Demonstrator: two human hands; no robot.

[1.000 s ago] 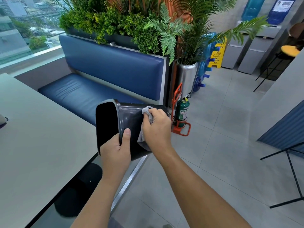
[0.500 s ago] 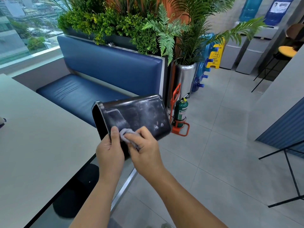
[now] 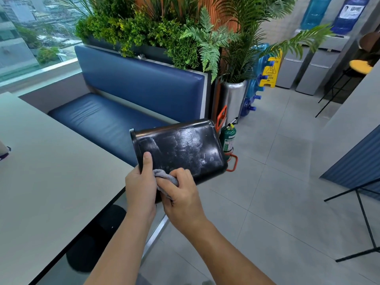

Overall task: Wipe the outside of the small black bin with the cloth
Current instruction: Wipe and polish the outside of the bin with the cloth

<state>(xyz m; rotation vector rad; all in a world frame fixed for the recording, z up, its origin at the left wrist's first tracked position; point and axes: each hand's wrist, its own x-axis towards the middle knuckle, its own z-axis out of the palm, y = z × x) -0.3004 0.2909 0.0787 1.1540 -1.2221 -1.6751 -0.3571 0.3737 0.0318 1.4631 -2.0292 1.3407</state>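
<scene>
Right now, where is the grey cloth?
The grey cloth is bunched in the right hand, low in the centre of the head view, pressed against the black bin beside the left hand.

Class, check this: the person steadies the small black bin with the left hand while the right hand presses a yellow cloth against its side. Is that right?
Not quite. The head view shows the cloth is grey, not yellow. The rest holds: the left hand steadies the small black bin and the right hand presses the cloth against its side.

Open tiled floor [image 3: 273, 202] lies right of and below the hands, free for passage. The table [image 3: 45, 192] edge crowds the left side, the blue seat [image 3: 107, 120] blocks beyond, and a green extinguisher [image 3: 229, 140] stands just behind the bin [image 3: 185, 147].
</scene>
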